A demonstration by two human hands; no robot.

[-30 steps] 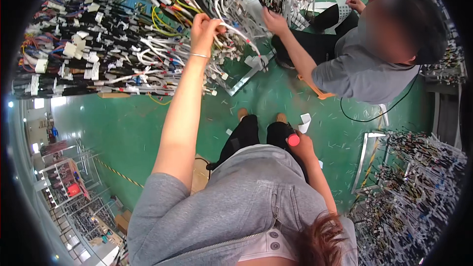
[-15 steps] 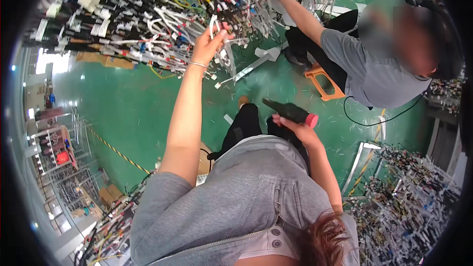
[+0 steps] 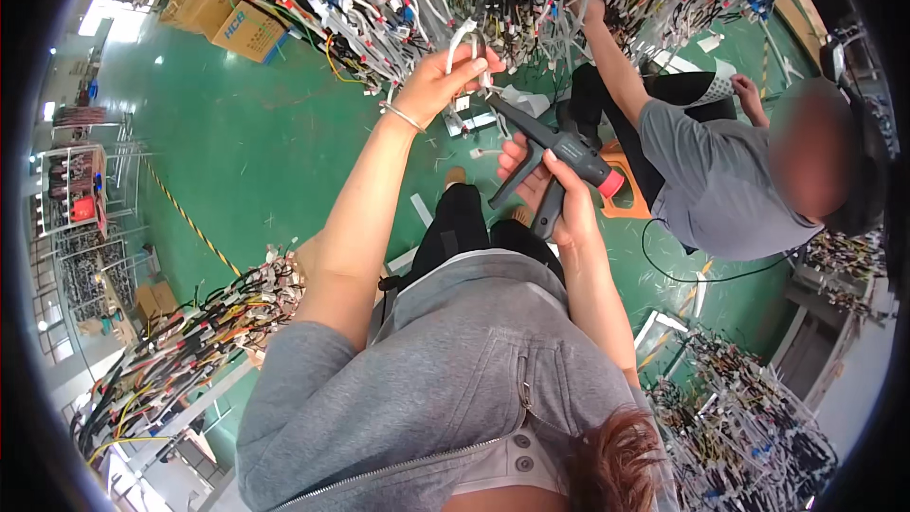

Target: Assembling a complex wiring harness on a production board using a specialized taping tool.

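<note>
My left hand [image 3: 445, 81] pinches a bundle of white cables [image 3: 464, 42] at the lower edge of a hanging mass of wire harnesses [image 3: 379, 0]. In my right hand [image 3: 569, 194] is a black cable tie gun [image 3: 580, 159] with a red knob at its rear end. Its handle rests in the palm, and my fingers spread past the trigger lever. The gun's nose points up and left, close below the left fingertips. Whether the nose touches the cables, I cannot tell.
A person in a grey shirt [image 3: 701, 147] sits at the right, one hand in the harnesses. Beside them is an orange stool [image 3: 621, 180]. More harnesses [image 3: 749, 417] hang lower right and lower left [image 3: 190, 346]. Cardboard boxes [image 3: 248, 30] stand far left on the green floor [image 3: 204, 123].
My right hand has brought the cable tie gun up and left to the left hand, turning its nose toward the cables. My view has shifted, and the left hand still holds white cables.
</note>
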